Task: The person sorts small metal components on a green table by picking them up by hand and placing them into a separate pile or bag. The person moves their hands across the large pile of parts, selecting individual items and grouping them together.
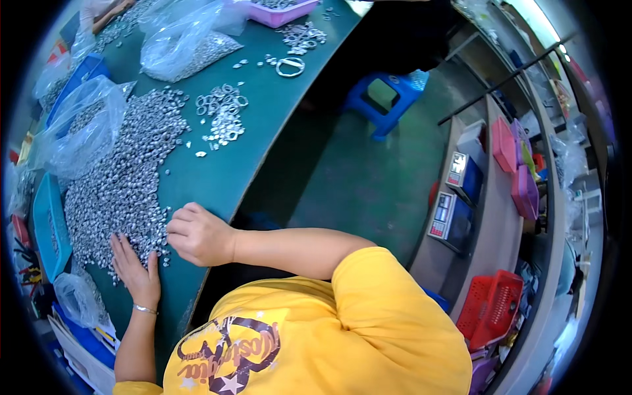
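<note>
A large heap of small silver-grey metal pieces [125, 178] covers the left part of the green table [217, 171]. My left hand [139, 276] lies at the near edge of this heap, its fingers spread out over the pieces. A thin bracelet circles that wrist. To its right, my right hand [199, 235] is closed just beside the heap's right edge, knuckles up. Its fingers are curled in, so whatever they hold is hidden. A few loose pieces lie between the two hands.
Clear plastic bags [92, 135] and a teal tray [49, 227] border the heap. Beyond it lie flat rings and small pieces [224, 112] and a purple tray [280, 13]. A blue stool [385, 99], two scales [447, 217] and a red basket [490, 309] are on the right.
</note>
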Tool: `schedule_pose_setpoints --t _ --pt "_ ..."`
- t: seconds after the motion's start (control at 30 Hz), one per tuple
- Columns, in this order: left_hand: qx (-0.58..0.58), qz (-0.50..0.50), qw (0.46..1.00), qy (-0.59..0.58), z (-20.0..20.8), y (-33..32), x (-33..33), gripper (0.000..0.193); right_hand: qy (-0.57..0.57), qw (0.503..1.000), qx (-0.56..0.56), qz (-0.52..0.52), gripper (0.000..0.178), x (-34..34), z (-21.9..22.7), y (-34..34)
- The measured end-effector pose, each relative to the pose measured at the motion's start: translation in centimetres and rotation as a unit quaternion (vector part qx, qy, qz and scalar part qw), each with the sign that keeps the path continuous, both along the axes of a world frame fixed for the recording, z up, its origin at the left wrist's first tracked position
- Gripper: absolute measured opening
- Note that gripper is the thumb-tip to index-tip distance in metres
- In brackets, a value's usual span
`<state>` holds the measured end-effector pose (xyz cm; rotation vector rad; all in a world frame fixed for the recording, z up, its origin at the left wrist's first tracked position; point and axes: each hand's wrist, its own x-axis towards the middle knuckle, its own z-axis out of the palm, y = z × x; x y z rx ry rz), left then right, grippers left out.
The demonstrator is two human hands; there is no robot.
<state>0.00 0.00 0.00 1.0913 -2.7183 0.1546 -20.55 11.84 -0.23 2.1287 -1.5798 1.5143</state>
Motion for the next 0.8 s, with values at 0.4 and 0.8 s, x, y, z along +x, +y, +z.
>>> schedule_pose_setpoints --t 0.4,0.8 --pt "0.017 -0.011 0.999 0.028 -0.5 -0.6 0.3 0.057 0.053 0.997 -0.059 -0.003 0.012 -0.4 0.2 -0.3" --pt "-0.016 -0.09 0.99 0.103 9.1 4.0 -10.2 0.059 0.024 0.971 -0.064 -0.229 0.01 -17.6 2.8 14.0"
